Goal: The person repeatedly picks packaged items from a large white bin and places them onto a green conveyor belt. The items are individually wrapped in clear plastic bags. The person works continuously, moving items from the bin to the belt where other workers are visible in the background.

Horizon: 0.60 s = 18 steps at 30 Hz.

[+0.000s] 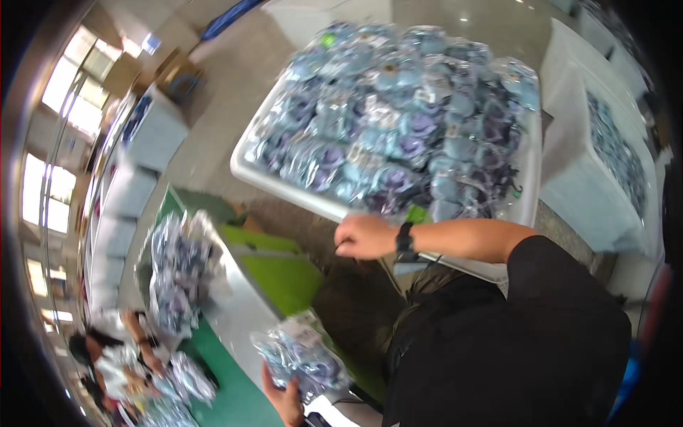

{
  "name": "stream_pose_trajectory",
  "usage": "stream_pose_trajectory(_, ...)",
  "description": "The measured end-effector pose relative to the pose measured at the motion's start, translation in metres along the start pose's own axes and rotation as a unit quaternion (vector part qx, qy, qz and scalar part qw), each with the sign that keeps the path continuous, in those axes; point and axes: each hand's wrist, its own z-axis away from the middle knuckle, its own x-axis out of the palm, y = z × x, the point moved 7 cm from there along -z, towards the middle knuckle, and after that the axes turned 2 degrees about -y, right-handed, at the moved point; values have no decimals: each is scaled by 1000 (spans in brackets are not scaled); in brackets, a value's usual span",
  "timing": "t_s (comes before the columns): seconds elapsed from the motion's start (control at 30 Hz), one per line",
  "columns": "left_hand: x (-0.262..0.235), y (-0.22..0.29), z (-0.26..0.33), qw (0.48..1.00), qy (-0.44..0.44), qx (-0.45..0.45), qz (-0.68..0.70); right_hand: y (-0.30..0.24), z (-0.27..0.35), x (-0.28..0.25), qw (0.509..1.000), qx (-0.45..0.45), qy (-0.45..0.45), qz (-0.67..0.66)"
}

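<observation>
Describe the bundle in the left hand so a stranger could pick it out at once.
Start at the big white table heaped with blue-purple bagged items, then drop to the picture's lower edge. There the left hand grips a clear plastic packet bundle, the only one held up rather than lying in a pile.

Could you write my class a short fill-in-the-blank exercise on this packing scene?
1. The white table is piled with clear ____ of blue items.
2. The left hand holds a ____.
3. On the right arm's wrist sits a black ____.

Missing words: bags; bag; watch
</observation>
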Motion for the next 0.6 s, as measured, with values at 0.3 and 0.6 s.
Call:
stream_pose_trajectory(0.3, 129, 44, -7, 946, -313, -78, -31, -62, 44, 88, 796, 189, -437, -375)
stream_pose_trajectory(0.6, 194, 101, -36, 883, -442, 140, -68, -69, 89, -6, 907, 23, -294, -300)
